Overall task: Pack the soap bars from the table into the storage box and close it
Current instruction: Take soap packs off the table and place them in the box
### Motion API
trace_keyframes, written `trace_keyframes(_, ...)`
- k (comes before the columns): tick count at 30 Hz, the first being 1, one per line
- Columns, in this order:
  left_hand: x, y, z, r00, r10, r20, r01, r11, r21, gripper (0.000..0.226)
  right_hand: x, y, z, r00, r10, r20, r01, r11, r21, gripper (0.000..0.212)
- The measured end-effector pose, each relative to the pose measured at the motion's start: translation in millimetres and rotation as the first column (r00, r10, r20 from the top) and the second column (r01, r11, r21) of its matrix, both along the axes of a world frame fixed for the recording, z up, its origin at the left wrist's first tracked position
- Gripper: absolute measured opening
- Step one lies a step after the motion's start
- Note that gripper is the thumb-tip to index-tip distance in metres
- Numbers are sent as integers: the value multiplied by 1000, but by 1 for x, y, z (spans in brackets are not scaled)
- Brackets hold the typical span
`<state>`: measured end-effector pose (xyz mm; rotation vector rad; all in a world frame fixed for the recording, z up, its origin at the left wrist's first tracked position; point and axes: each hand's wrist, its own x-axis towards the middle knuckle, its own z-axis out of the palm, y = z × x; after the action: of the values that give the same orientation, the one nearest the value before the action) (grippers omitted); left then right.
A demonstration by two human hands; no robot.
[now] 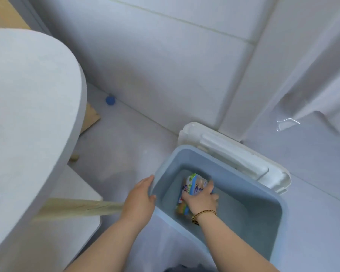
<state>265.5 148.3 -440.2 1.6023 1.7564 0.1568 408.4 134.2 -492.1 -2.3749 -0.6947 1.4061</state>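
Soap bars (pixel 192 188) in printed wrappers lay at the bottom of the blue storage box (pixel 259 228), toward its far left corner. We saw the box standing open on a pale floor (pixel 126 146), its white lid (pixel 234 154) hinged back against the white wall (pixel 165 61). A round white table (pixel 28 107) filled the left side, and a small blue ball (pixel 110 100) sat by the wall's foot. Our right hand (pixel 201 201) reached down inside, a beaded bracelet (pixel 203 213) on the wrist, fingers closed around the top bar. Our left hand (pixel 140 199) gripped the box's near left rim, thumb inside, fingers curled over the outer wall.
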Motion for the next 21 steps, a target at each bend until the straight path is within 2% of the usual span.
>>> trace_keyframes(6,-5,0,-8,1000,-14,17,14,1000,23,48,-22,16,-8,993,107,52,-108,994,8,98)
trace_keyframes(11,-3,1,-4,1000,-30,2,30,999,28,49,-24,16,-9,983,181,-25,-178,981,76,69)
trace_keyframes(14,-1,1,0,1000,-26,13,25,999,41,47,-15,19,-7,969,240,-48,-237,970,58,56)
trace_keyframes(18,1,0,4,999,-43,3,43,998,46,45,-7,25,-5,952,305,-32,-304,952,32,49)
trace_keyframes(21,-2,-1,0,986,-144,-85,146,989,16,50,-4,23,-5,933,358,-34,-358,934,17,54)
